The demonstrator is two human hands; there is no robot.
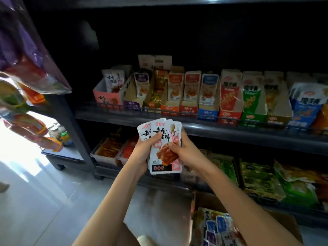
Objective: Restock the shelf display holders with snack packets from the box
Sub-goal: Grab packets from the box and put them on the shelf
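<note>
Hands both clamped on packet stack [164, 148] at frame centre: left hand [143, 150] thumb across top front, right hand [181, 148] pinching right edge. Packets white-pink, fanned, upright, below pink display holder [106, 96]. Box [230, 224] lower right.

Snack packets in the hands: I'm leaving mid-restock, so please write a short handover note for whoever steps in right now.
Left hand grips a small stack of white snack packets, thumb on the front.
Right hand pinches the front packet's right side.
The stack is held before the shelf edge. The seemingly matching pink holder stands at the row's left end, partly filled. The cardboard box with more packets is on the floor, lower right.
Done: a stack is in hand.
Left: load it into the pink holder, then continue from the box.
</note>
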